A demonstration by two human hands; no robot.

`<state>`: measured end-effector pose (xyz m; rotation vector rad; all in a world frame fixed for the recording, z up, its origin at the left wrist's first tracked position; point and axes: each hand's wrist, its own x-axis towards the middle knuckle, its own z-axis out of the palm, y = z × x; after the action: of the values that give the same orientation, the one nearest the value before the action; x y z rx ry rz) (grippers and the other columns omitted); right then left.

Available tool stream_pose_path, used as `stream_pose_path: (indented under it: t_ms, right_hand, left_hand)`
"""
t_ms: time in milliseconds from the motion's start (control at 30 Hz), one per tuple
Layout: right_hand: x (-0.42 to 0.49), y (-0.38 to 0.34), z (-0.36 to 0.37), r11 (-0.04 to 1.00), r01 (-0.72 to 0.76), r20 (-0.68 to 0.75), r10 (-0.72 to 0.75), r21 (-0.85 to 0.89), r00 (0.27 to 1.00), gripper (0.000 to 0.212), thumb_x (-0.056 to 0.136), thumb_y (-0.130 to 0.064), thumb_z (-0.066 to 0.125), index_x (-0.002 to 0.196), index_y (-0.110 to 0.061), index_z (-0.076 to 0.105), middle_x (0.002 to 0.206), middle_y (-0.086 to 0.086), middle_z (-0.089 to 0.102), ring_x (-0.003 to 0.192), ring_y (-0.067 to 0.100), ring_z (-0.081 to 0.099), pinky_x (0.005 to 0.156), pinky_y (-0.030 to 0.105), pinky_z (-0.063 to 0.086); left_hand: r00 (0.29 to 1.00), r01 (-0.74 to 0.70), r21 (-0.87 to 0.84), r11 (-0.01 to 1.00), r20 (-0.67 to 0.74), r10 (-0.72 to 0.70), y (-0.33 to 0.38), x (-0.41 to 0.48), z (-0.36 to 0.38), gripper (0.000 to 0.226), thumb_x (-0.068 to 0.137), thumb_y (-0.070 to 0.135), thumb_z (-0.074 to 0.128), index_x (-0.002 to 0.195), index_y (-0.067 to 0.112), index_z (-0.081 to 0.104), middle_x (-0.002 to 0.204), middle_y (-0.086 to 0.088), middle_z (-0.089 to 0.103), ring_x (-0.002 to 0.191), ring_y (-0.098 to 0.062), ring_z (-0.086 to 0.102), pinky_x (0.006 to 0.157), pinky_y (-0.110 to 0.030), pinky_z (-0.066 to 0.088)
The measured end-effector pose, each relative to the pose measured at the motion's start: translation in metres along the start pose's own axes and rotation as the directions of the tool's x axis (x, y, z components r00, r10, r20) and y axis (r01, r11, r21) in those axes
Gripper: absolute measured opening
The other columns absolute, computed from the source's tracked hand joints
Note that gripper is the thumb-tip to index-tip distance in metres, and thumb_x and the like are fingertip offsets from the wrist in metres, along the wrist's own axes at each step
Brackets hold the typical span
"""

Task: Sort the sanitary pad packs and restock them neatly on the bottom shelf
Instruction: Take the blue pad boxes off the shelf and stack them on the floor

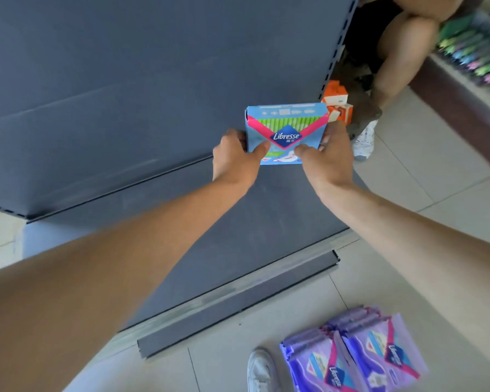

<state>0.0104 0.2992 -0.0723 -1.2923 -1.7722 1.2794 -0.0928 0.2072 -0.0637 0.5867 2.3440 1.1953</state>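
I am in the placing step: both hands hold one blue pack (286, 131) at the far end of my reach, over the back of the bottom shelf (266, 222) and against the grey back panel (125, 94). My left hand (235, 157) grips the pack's left short end and my right hand (326, 157) grips the right one. Each thumb lies across the lower front face, with the fingers wrapped round the edge behind. The thumbs cover much of the lower edge, so I cannot tell whether the pack sits on the shelf or hangs just above it.

The pack stands upright with its printed face towards me and the logo reading the right way up. Its long axis runs from one hand to the other, along the back panel.

As I judge it, the next move is to set the pack down square to the panel, then let go with both hands without tipping it.

The purple packs (359, 355) lie on the floor well back from my hands, below my right forearm, beside a white shoe (262, 369). They look like the next lot to fetch. Just beyond my right hand are some orange boxes (337, 106).
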Motion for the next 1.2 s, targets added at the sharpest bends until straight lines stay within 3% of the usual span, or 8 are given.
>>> stream_pose_path:
  t_ms: [233, 400, 533, 633, 833, 933, 1033, 1200]
  right_hand:
    - [-0.067, -0.008, -0.063, 0.999, -0.003, -0.086, -0.001, -0.039, 0.996, 0.049, 0.061, -0.019, 0.057, 0.11, -0.011, 0.05, 0.114, 0.009, 0.059, 0.105, 0.022, 0.058, 0.087, 0.033, 0.05]
    - [-0.121, 0.014, -0.114, 0.996, -0.075, -0.177, 0.065, -0.05, 0.982, 0.032, 0.076, -0.01, 0.065, 0.1, -0.014, 0.044, 0.115, 0.009, 0.058, 0.098, 0.019, 0.059, 0.059, 0.01, 0.041]
    - [-0.16, 0.045, -0.172, 0.989, -0.117, -0.252, 0.09, -0.094, 0.963, 0.031, 0.078, -0.011, 0.064, 0.101, -0.014, 0.044, 0.114, 0.009, 0.058, 0.091, 0.017, 0.053, 0.055, 0.0, 0.037]
    - [-0.184, 0.069, -0.226, 0.98, -0.172, -0.33, 0.131, -0.097, 0.935, 0.029, 0.079, -0.011, 0.063, 0.101, -0.012, 0.045, 0.114, 0.01, 0.058, 0.09, 0.017, 0.052, 0.057, 0.014, 0.034]
    - [-0.266, 0.141, -0.343, 0.949, -0.303, -0.432, 0.24, -0.082, 0.869, 0.03, 0.078, -0.014, 0.064, 0.098, -0.012, 0.042, 0.114, 0.012, 0.057, 0.088, 0.017, 0.051, 0.056, 0.014, 0.033]
    - [-0.326, 0.189, -0.39, 0.922, -0.378, -0.465, 0.301, -0.08, 0.833, 0.037, 0.068, -0.024, 0.062, 0.098, -0.013, 0.043, 0.111, 0.014, 0.057, 0.097, 0.027, 0.058, 0.076, 0.028, 0.044]
    - [-0.386, 0.24, -0.417, 0.88, -0.466, -0.487, 0.367, -0.096, 0.793, 0.04, 0.072, -0.019, 0.063, 0.105, -0.004, 0.048, 0.11, 0.017, 0.055, 0.102, 0.034, 0.056, 0.089, 0.046, 0.046]
    - [-0.468, 0.311, -0.418, 0.812, -0.58, -0.46, 0.494, -0.057, 0.738, 0.041, 0.07, -0.02, 0.06, 0.106, -0.003, 0.047, 0.106, 0.013, 0.05, 0.101, 0.036, 0.054, 0.089, 0.051, 0.046]
  left_hand:
    - [0.994, -0.058, -0.05, 0.997, 0.085, 0.062, 0.015, -0.083, 0.006, 0.034, 0.083, 0.037, 0.066, 0.108, 0.014, 0.064, 0.102, 0.001, 0.07, 0.095, -0.017, 0.065, 0.08, -0.032, 0.054]
    - [0.978, -0.088, -0.025, 0.996, 0.188, 0.091, 0.017, -0.15, 0.023, 0.036, 0.084, 0.038, 0.065, 0.109, 0.011, 0.064, 0.104, -0.003, 0.07, 0.095, -0.02, 0.065, 0.083, -0.036, 0.055]
    - [0.951, -0.126, -0.029, 0.992, 0.282, 0.129, 0.024, -0.202, 0.059, 0.031, 0.086, 0.034, 0.065, 0.106, 0.01, 0.064, 0.103, -0.004, 0.07, 0.093, -0.021, 0.066, 0.082, -0.038, 0.056]
    - [0.916, -0.189, -0.009, 0.982, 0.358, 0.18, 0.033, -0.24, 0.1, 0.033, 0.086, 0.035, 0.065, 0.106, 0.01, 0.065, 0.101, -0.004, 0.071, 0.09, -0.02, 0.066, 0.08, -0.037, 0.056]
    - [0.82, -0.26, 0.057, 0.964, 0.541, 0.189, 0.034, -0.35, 0.203, 0.039, 0.084, 0.044, 0.063, 0.106, 0.013, 0.065, 0.1, -0.002, 0.071, 0.091, -0.021, 0.066, 0.077, -0.033, 0.053]
    - [0.75, -0.255, 0.101, 0.962, 0.648, 0.131, 0.017, -0.419, 0.247, 0.039, 0.086, 0.042, 0.063, 0.107, 0.008, 0.064, 0.099, -0.005, 0.069, 0.086, -0.023, 0.065, 0.069, -0.026, 0.049]
    - [0.683, -0.25, 0.163, 0.954, 0.728, 0.054, -0.014, -0.483, 0.276, 0.04, 0.088, 0.04, 0.062, 0.101, 0.003, 0.061, 0.083, -0.004, 0.06, 0.073, -0.022, 0.059, 0.045, -0.012, 0.036]
    - [0.618, -0.257, 0.329, 0.909, 0.779, -0.108, -0.087, -0.551, 0.306, 0.049, 0.088, 0.048, 0.058, 0.105, 0.001, 0.06, 0.088, -0.01, 0.057, 0.089, -0.026, 0.057, 0.067, -0.024, 0.034]
